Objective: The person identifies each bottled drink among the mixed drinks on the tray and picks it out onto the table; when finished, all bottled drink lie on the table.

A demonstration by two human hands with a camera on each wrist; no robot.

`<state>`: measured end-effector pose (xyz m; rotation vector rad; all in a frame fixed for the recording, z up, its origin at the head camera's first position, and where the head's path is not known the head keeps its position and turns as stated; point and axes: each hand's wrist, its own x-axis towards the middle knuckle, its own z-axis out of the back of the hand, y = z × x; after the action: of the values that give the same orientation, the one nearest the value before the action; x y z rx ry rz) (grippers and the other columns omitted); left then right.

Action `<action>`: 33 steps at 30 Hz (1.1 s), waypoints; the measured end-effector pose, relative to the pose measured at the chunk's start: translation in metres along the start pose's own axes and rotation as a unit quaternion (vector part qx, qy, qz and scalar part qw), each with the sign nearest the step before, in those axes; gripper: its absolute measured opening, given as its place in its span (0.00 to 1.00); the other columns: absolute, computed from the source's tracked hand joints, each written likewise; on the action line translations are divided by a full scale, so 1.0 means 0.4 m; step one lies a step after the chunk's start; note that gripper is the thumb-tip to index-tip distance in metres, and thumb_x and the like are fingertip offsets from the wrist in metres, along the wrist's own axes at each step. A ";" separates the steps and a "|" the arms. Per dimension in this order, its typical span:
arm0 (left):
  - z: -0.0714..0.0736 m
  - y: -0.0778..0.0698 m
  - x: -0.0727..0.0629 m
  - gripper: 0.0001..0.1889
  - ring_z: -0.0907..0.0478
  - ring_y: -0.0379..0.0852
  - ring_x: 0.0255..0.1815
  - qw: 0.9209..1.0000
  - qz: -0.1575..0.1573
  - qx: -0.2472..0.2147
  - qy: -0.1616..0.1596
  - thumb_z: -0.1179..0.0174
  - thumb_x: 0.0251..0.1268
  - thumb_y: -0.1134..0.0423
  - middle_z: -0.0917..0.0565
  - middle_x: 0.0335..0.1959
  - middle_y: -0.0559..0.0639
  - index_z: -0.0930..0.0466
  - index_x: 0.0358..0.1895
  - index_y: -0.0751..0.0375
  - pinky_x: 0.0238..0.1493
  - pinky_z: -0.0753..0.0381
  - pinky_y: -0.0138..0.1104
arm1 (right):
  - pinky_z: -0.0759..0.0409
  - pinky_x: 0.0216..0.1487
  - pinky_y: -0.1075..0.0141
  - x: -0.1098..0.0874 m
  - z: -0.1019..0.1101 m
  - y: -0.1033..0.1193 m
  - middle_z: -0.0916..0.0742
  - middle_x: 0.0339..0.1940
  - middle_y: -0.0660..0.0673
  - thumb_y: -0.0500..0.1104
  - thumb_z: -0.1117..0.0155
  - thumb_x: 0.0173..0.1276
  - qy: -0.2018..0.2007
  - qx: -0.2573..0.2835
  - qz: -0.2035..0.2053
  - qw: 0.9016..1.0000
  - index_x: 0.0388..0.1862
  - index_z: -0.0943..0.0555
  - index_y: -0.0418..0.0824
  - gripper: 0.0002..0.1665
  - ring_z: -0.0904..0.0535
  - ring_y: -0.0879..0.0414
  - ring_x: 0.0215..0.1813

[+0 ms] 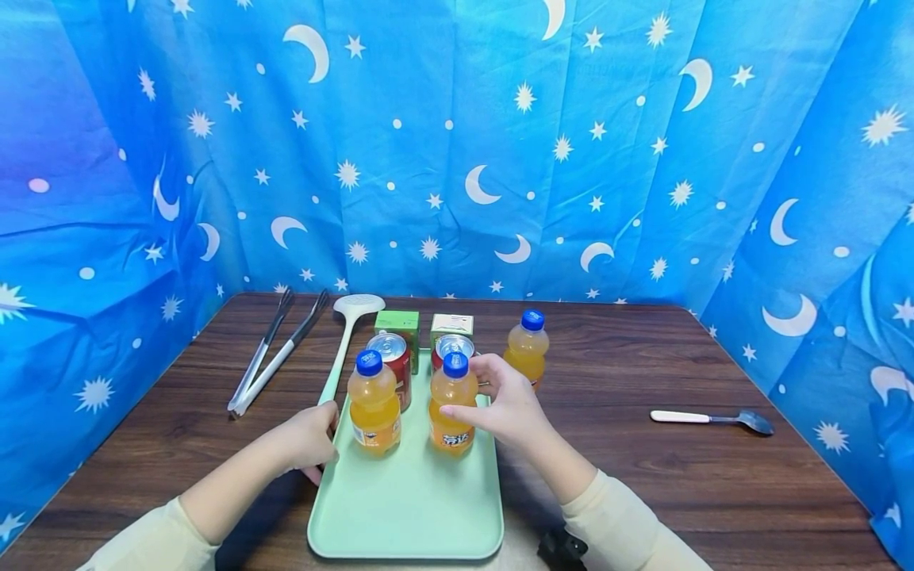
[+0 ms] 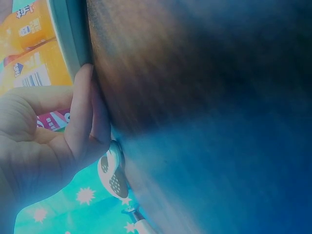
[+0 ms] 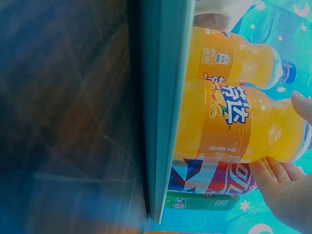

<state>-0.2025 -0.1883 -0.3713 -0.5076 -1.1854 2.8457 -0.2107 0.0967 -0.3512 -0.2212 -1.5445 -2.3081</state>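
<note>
Two orange bottles [image 1: 452,406] on green tray [image 1: 407,503] — right hand [image 1: 511,404] pinching one, left hand [image 1: 312,436] gripping tray edge.

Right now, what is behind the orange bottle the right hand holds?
Behind the bottle in the right hand stands a red can, and behind that a green box. In the head view, most of the can's front and the box's lower part are covered.

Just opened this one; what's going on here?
A person's right hand holds one orange-drink bottle upright at the green tray, while their left hand grips the tray's left edge. A second bottle stands on the tray, with two red cans and two boxes toward its far end. A third bottle stands on the table, right of the tray.
</note>
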 end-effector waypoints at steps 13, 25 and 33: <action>0.000 -0.003 -0.004 0.17 0.22 0.50 0.21 1.000 0.002 0.001 0.003 0.43 0.43 0.84 0.29 0.27 0.59 0.36 0.36 0.68 0.17 0.17 0.39 | 0.23 0.54 0.48 0.001 0.001 -0.003 0.18 0.49 0.49 0.46 0.23 0.48 0.008 0.017 0.015 1.000 0.52 0.26 0.43 0.32 0.22 0.54 0.52; 0.002 -0.006 -0.003 0.17 0.22 0.50 0.20 1.000 0.004 0.003 0.003 0.43 0.42 0.84 0.29 0.27 0.60 0.36 0.37 0.68 0.17 0.17 0.39 | 0.22 0.54 0.53 0.003 0.007 -0.004 0.18 0.47 0.49 0.44 0.23 0.48 0.005 0.047 0.025 0.999 0.51 0.26 0.43 0.32 0.21 0.55 0.51; 0.000 -0.004 0.000 0.17 0.22 0.50 0.20 1.000 0.003 0.000 0.003 0.43 0.43 0.84 0.29 0.27 0.60 0.36 0.36 0.68 0.16 0.17 0.39 | 0.20 0.51 0.61 0.004 0.020 0.003 0.18 0.46 0.49 0.44 0.23 0.49 0.007 0.048 0.040 0.998 0.51 0.26 0.43 0.31 0.21 0.56 0.49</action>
<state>-0.2027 -0.1871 -0.3700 -0.5198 -1.1862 2.8476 -0.2121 0.1035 -0.3465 -0.2371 -1.6038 -2.1637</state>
